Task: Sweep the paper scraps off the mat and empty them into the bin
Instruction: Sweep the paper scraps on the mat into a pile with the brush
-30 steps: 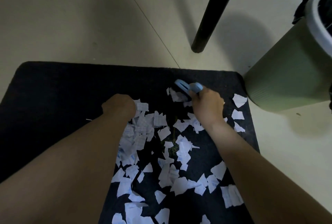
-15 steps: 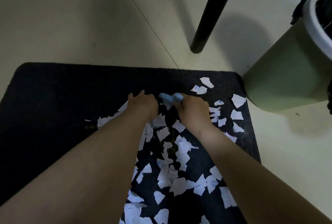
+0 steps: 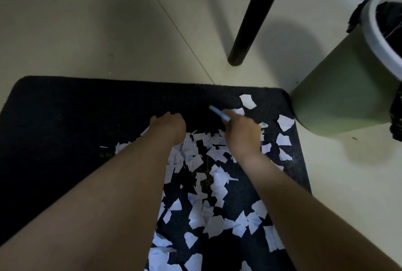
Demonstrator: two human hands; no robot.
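The gathering step is judged to be in hand: white paper scraps (image 3: 214,186) are spread in a loose band down the middle and right of the dark mat (image 3: 65,118), with a few strays near its far right corner, just beside the green bin (image 3: 339,88), whose open, black-lined mouth is seen at the right edge of the view. A slim blue tool (image 3: 218,113) is gripped in the curled fingers of the right hand (image 3: 241,133) – only a short blue length is shown, so what kind of tool it is cannot be told. Its long axis is laid diagonally, the free end pointed up and to the left, away from the bin. The left hand (image 3: 168,126) is set knuckles-up on the mat at the far edge of the pile, fingers curled under; whether any scraps are held cannot be told. Next, the scattered pieces would need to be drawn into one heap – strays by the corner included – before anything can be lifted to the bin
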